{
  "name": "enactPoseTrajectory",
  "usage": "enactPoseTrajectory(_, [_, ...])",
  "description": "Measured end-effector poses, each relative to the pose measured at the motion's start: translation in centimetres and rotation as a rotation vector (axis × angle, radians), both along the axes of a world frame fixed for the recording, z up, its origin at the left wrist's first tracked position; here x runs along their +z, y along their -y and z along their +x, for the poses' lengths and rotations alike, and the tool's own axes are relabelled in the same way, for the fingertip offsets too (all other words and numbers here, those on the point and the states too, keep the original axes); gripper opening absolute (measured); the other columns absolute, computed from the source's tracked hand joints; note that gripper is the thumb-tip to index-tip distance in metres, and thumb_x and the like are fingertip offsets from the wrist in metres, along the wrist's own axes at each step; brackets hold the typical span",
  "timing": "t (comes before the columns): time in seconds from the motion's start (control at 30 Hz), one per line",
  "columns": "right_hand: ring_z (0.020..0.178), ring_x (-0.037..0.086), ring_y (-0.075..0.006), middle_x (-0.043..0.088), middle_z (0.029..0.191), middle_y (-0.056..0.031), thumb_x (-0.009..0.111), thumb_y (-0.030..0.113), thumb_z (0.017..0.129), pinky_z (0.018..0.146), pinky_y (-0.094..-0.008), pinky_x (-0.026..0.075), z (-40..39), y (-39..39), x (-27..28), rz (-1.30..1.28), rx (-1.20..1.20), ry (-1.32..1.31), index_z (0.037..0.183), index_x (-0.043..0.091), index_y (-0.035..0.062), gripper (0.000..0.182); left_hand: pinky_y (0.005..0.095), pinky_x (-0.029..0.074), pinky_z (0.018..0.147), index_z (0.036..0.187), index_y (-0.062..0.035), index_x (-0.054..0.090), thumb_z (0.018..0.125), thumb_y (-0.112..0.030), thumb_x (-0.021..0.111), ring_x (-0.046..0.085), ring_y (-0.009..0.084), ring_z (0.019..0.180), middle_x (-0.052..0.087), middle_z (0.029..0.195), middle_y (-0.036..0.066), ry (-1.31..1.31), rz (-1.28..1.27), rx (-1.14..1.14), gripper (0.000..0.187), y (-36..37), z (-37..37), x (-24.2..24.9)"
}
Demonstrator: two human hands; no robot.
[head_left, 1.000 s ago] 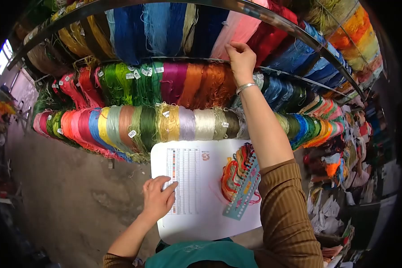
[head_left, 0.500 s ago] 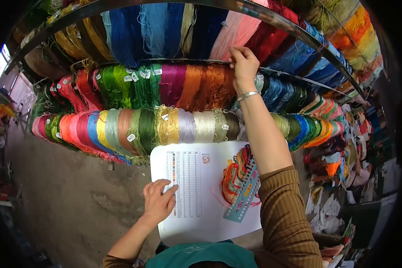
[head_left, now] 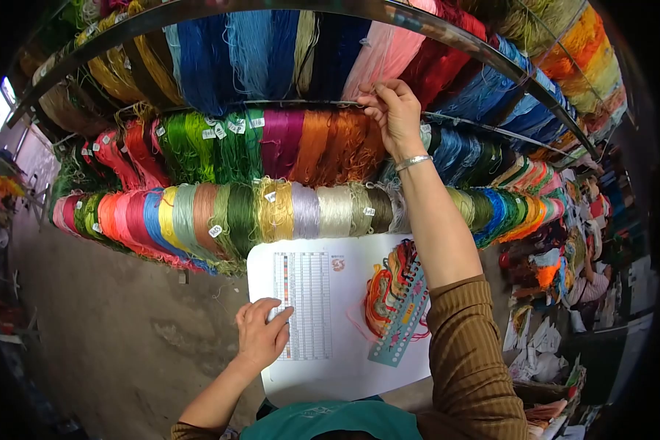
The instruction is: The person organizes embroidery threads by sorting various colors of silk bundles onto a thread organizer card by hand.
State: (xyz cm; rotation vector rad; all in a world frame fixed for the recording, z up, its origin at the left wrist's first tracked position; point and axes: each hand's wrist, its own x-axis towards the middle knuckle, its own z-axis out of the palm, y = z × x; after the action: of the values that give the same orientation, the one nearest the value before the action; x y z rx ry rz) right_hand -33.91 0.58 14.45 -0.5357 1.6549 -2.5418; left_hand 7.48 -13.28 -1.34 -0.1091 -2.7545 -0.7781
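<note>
Head view: left of the chart (head_left: 309, 323), the left hand (head_left: 262, 332) rests fingertips on its edge, gripping nothing. Above and right of the chart, the right hand (head_left: 396, 117) pinches thumb to fingers at the lower end of the pink thread (head_left: 383, 55); whether it grips a strand is unclear. Right of the chart, a punched card (head_left: 402, 323) with colored threads (head_left: 383, 293) lies on the white board (head_left: 345, 378).

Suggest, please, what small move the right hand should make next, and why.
Perhaps draw a strand gently down from the pink skein: the right hand is at its lower end, fingers bent, while the left hand rests by the chart's colour column.
</note>
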Motion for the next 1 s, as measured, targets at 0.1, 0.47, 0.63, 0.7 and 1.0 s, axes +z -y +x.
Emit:
enactPoseTrajectory(0.1, [0.075, 0.072, -0.0201, 0.071, 0.098, -0.0205, 0.056, 0.007, 0.096, 0.056, -0.0222, 0.055, 0.1, 0.1, 0.2, 0.002, 0.006, -0.005, 0.102, 0.056, -0.0005, 0.009, 0.0465, 0.029, 0.104, 0.114, -0.0141, 0.070, 0.076, -0.013, 0.069, 0.048, 0.0252, 0.120, 0.054, 0.120, 0.007, 0.003, -0.002, 0.000, 0.037, 0.0, 0.0, 0.0])
enactPoseTrajectory(0.47, [0.072, 0.068, -0.0191, 0.070, 0.083, -0.0111, 0.057, 0.012, 0.097, 0.064, -0.0304, 0.051, 0.0, 0.2, 1.8, 0.477, -0.555, -0.789, 0.102, 0.068, 0.0003, 0.017, 0.0466, 0.030, 0.104, 0.113, -0.0150, 0.070, 0.076, -0.014, 0.069, 0.048, 0.0249, 0.120, 0.054, 0.120, 0.007, 0.010, -0.004, 0.000, 0.037, -0.1, 0.0, 0.0])
enactPoseTrajectory(0.63, [0.077, 0.062, -0.0417, 0.063, 0.079, -0.0207, 0.058, 0.008, 0.089, 0.066, -0.0469, 0.051, 3.7, -3.0, 0.5, 1.135, -0.510, -1.037, 0.089, 0.059, 0.0028, 0.006, 0.0471, 0.030, 0.105, 0.113, -0.0149, 0.070, 0.077, -0.014, 0.069, 0.048, 0.0253, 0.120, 0.054, 0.120, 0.007, 0.000, -0.014, -0.001, 0.037, -0.1, 0.1, 0.0])
enactPoseTrajectory(0.7, [0.073, 0.062, -0.0411, 0.061, 0.077, -0.0198, 0.058, 0.009, 0.088, 0.064, -0.0487, 0.049, 7.0, -5.5, -0.4, 1.335, -0.324, -0.994, 0.087, 0.057, 0.0038, 0.005, 0.0473, 0.030, 0.105, 0.113, -0.0148, 0.070, 0.077, -0.014, 0.069, 0.049, 0.0254, 0.120, 0.055, 0.120, 0.007, -0.002, -0.018, -0.002, 0.037, -0.1, 0.2, -0.2])
enactPoseTrajectory(1.0, [0.069, 0.066, -0.0378, 0.066, 0.076, -0.0166, 0.065, 0.013, 0.080, 0.061, -0.0483, 0.052, 29.5, -31.8, -7.1, 1.800, -0.326, -0.301, 0.092, 0.063, 0.0063, 0.014, 0.0477, 0.031, 0.104, 0.111, -0.0143, 0.071, 0.076, -0.012, 0.069, 0.048, 0.0257, 0.119, 0.055, 0.119, 0.007, -0.007, -0.001, 0.005, 0.035, -0.2, 0.1, -0.2])
